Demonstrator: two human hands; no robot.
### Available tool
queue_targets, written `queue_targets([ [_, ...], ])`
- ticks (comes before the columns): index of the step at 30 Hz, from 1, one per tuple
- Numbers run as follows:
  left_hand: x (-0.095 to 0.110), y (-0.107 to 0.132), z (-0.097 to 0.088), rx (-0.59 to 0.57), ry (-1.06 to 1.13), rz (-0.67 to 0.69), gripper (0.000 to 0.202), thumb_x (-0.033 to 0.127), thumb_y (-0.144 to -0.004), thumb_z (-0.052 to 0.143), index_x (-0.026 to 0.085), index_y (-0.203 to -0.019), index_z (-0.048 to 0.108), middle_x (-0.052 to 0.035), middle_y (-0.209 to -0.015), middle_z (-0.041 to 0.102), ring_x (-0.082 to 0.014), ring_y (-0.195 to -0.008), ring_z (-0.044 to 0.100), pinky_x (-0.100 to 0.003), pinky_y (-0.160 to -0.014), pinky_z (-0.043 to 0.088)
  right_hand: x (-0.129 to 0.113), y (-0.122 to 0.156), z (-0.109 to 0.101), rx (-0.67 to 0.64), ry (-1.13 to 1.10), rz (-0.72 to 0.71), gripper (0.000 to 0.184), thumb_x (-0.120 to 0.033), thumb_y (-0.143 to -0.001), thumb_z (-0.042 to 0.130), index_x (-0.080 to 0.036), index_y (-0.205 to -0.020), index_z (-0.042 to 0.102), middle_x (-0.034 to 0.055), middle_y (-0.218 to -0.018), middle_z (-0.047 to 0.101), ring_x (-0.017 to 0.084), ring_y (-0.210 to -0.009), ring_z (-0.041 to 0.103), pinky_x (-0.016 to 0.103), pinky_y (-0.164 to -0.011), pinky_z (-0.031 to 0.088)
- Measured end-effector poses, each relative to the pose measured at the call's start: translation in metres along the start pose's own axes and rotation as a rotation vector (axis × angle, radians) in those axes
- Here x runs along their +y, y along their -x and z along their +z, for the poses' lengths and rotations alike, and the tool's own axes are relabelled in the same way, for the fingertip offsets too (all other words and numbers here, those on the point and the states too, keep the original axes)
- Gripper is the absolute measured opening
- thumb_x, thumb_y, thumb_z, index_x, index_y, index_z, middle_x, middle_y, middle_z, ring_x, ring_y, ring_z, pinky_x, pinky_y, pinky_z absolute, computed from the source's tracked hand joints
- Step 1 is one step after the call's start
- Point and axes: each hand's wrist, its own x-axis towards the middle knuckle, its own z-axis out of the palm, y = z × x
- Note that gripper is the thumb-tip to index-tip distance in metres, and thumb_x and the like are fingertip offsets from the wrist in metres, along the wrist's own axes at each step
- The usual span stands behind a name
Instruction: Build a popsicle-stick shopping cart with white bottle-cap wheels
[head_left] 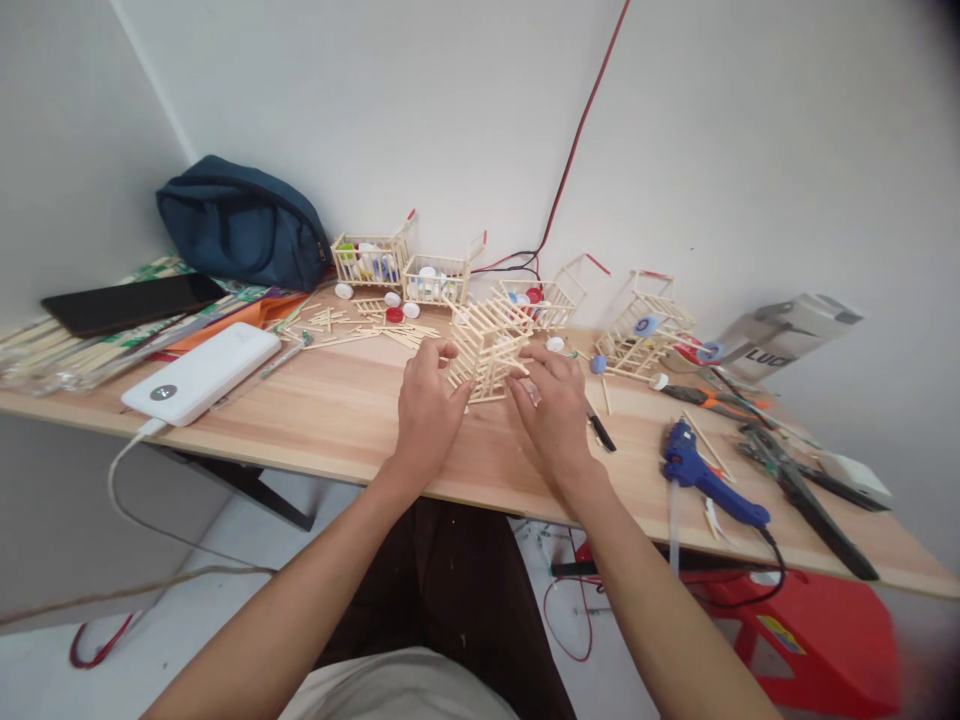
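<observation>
Evidently gripping the stick basket (486, 352) at opposite sides with curled left hand (429, 402) and curled right hand (553, 408), at the counter (337, 388), well to the left of the glue gun (709, 478).

Pale, boxy wooden-stick frame (489, 352): bare, matt. Light brown, long wood-grained desk (352, 385): smooth, faint sheen. Dark blue, rounded cloth pouch (240, 225): matt, softly creased. White, oblong plastic power bank (214, 365): smooth, slightly glossy. Blue, pistol-shaped plastic glue gun (712, 478): smooth. White, flat wall (375, 110): matt.
</observation>
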Motion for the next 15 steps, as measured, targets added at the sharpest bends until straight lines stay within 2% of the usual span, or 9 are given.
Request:
queue_targets([
  [3,0.001,-0.001,0.0,0.016,-0.008,0.004,0.035,0.012,-0.076,0.07,0.022,-0.103,0.051,-0.0029,-0.107,0.062,-0.0194,-0.097,0.059,-0.034,-0.085,0.048,0.002,0.0,-0.001,-0.003,0.018,-0.04,0.013,-0.025,-0.094,0.056,-0.02,-0.088,0.067,0.0086,-0.116,0.069,0.025,-0.108,0.055,0.041,-0.095,0.04],
  [7,-0.003,-0.005,0.001,-0.046,-0.005,0.071,0.03,0.01,-0.079,0.065,0.022,-0.104,0.052,-0.0019,-0.101,0.064,-0.0181,-0.093,0.06,-0.032,-0.083,0.049,0.0,0.001,-0.003,-0.027,0.05,-0.049,0.013,-0.024,-0.093,0.056,-0.02,-0.085,0.067,0.0085,-0.114,0.068,0.025,-0.105,0.054,0.041,-0.093,0.039],
  [11,-0.008,-0.011,0.001,-0.062,-0.055,0.125,0.031,0.011,-0.08,0.064,0.022,-0.106,0.053,-0.0039,-0.108,0.065,-0.0188,-0.091,0.06,-0.033,-0.083,0.049,-0.006,0.004,-0.002,-0.03,0.114,-0.035,0.013,-0.024,-0.093,0.055,-0.021,-0.086,0.066,0.0098,-0.113,0.065,0.026,-0.102,0.051,0.041,-0.089,0.037],
  [15,-0.011,-0.014,0.004,-0.06,-0.066,0.14,0.039,0.013,-0.078,0.066,0.022,-0.113,0.05,-0.006,-0.118,0.063,-0.0207,-0.098,0.06,-0.034,-0.086,0.049,-0.01,0.003,0.002,-0.011,0.174,-0.011,0.012,-0.025,-0.093,0.056,-0.02,-0.089,0.066,0.0098,-0.109,0.063,0.026,-0.099,0.052,0.04,-0.085,0.035],
])
